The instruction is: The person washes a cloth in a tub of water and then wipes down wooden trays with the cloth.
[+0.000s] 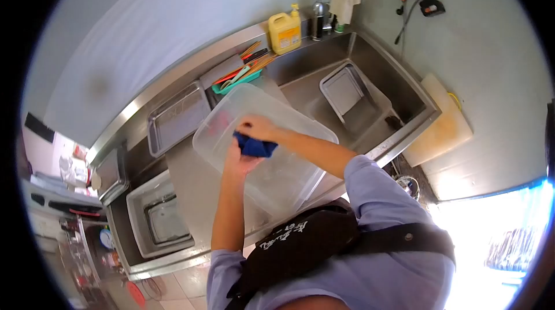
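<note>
A dark blue cloth (254, 146) is bunched up between my two hands, above a large translucent plastic bin (289, 168). My left hand (241, 162) grips the cloth from below and its left side. Over the top of the cloth, my right hand (258, 128) is closed on its upper edge, slightly blurred. The bin rests on the steel counter between two sinks, close in front of my body. Whether the cloth touches the bin cannot be made out.
To the right, a metal tray (347, 93) sits in a sink basin (300, 76). A yellow jug (284, 33) stands behind, near a tap (318, 12). Utensils fill a green basket (237, 83). At left are another metal tray (179, 116) and a white tub (136, 217) in a second sink.
</note>
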